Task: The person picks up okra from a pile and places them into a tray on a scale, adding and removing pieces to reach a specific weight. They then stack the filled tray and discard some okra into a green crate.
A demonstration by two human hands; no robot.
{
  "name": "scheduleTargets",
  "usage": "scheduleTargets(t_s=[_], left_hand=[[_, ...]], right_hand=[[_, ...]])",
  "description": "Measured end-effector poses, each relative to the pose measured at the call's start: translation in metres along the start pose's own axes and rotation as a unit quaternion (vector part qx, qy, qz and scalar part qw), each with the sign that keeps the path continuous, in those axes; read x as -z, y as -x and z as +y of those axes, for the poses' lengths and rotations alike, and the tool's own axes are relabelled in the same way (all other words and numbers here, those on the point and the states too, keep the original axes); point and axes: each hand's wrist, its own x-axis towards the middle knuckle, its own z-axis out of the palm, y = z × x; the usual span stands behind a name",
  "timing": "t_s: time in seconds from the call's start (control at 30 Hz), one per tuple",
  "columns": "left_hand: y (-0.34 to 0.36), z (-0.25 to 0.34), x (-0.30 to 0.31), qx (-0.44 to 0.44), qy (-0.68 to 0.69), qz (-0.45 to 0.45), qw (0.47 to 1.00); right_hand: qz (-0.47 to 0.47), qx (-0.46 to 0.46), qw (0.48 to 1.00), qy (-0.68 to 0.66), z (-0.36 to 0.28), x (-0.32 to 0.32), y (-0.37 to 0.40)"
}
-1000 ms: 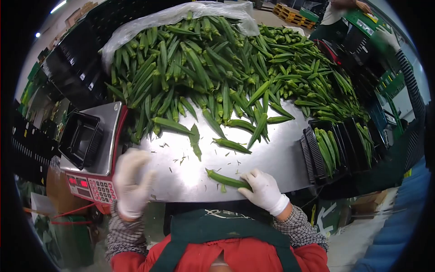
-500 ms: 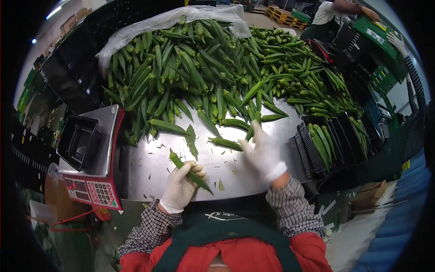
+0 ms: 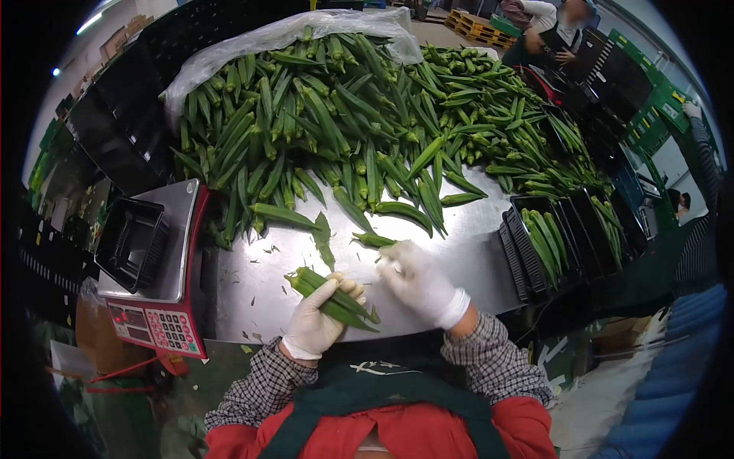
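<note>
green okra [image 3: 334, 302], white gloved hands [image 3: 417, 281], red scale [image 3: 157, 321], checked sleeve [image 3: 489, 359]

I log both hands gloved in white, forearms in checked sleeves [image 3: 256, 386]. The left hand [image 3: 317, 321] is near the scale [image 3: 183, 222], to its right. It is curled, thumb uppermost, fingers closed round a small bundle of okra pods [image 3: 336, 300]. The right hand [image 3: 419, 281], farther right of the scale, lies palm down, fingers extended and blurred — I see nothing in its grip. The wrists are near each other, not touching.
</note>
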Motion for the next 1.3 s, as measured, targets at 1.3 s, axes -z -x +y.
scheduleTargets(t_s=[1.3], left_hand=[[0.007,0.009,-0.014,-0.038,-0.028,-0.043,0.998]], right_hand=[[0.128,-0.016,0.989,-0.073,0.02,0.013,-0.024]])
